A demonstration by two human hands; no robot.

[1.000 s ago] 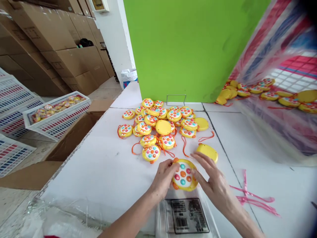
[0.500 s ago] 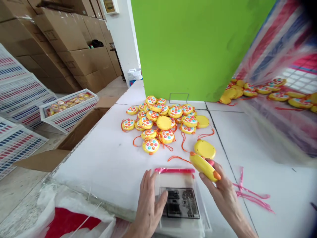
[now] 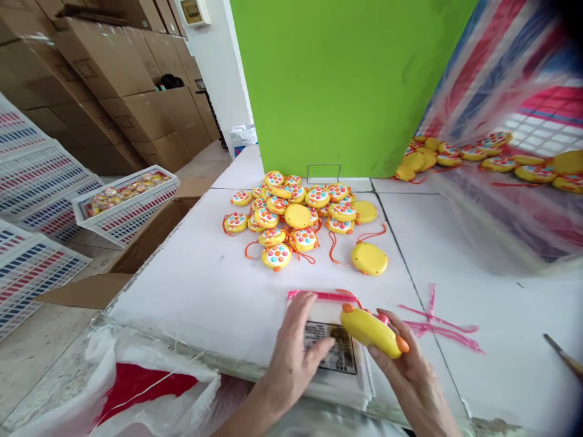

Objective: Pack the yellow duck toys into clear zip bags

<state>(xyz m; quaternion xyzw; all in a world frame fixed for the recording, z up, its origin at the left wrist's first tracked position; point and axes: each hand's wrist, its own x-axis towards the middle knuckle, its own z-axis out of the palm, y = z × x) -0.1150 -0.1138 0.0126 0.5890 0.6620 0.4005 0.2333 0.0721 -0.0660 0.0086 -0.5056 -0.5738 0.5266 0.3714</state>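
My right hand [image 3: 405,370] grips a yellow toy [image 3: 371,331] with orange ends, tilted on its side above the table's front edge. My left hand [image 3: 300,346] is over a stack of clear plastic bags [image 3: 323,312] with pink top strips and a black printed panel. Its fingers are apart and hold nothing; whether they touch the bags I cannot tell. Beyond the bags, another yellow toy [image 3: 369,258] lies face down. Farther back is a pile of the same toys [image 3: 298,215], many showing white faces with coloured buttons and orange cords.
Pink strips [image 3: 437,321] and a scissors-like metal tool [image 3: 562,355] lie on the right. A green panel [image 3: 355,85] stands behind the pile. More toys [image 3: 496,161] sit by a striped bag at right. At left are an open carton [image 3: 150,237] and a filled white basket [image 3: 127,203].
My right hand has brought the toy slightly down and left, its cord now lying over the bags. My left hand has shifted right, farther over the bags. The view has moved a little.
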